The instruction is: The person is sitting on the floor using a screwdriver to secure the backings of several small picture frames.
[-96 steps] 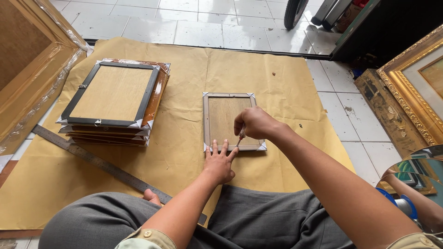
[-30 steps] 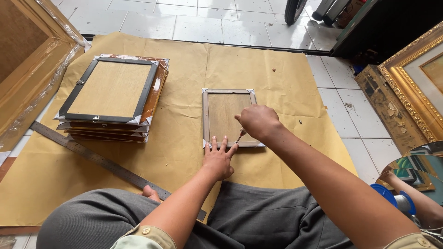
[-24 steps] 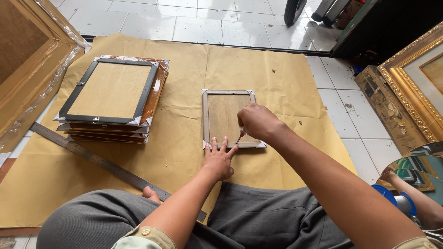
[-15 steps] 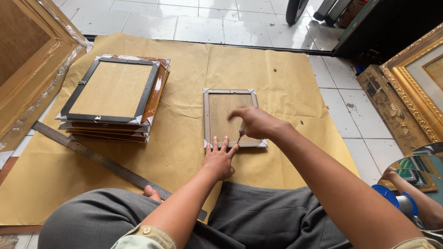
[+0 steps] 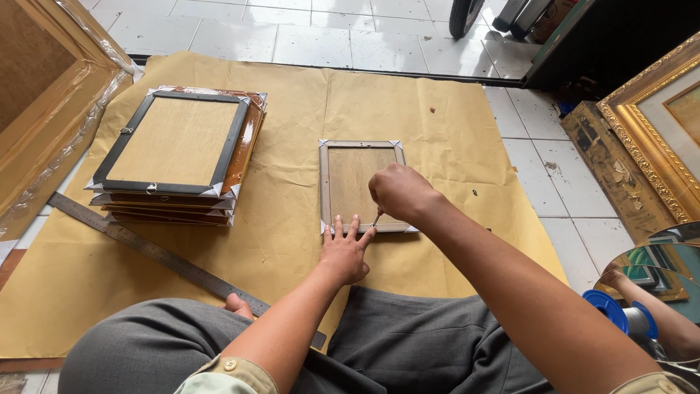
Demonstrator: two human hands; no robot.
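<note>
While the person sits on the floor, a small frame [image 5: 362, 186] lies face down on brown paper [image 5: 292, 241] just ahead of their knees. Left hand [image 5: 345, 252] lies flat with fingers [image 5: 355, 228] spread open, their tips pressing the frame's near edge at its left corner. Right hand [image 5: 398, 193] hovers over the frame's lower right part, fingers closed around a thin tool [image 5: 376, 217] whose tip touches the near edge. To the left, well apart, sits a stack [image 5: 179, 157] of larger frames, backs up. A steel ruler [image 5: 157, 252] lies slantwise near the left knee. Bare paper lies open between stack and frame, and beyond the frame up to the paper's far edge, where white tiles [image 5: 306, 29] begin. Gilt frames [image 5: 660, 120] crowd the right side; a big wrapped frame [image 5: 44, 95] leans at far left. A blue spool [image 5: 609, 310] sits by the right arm.
</note>
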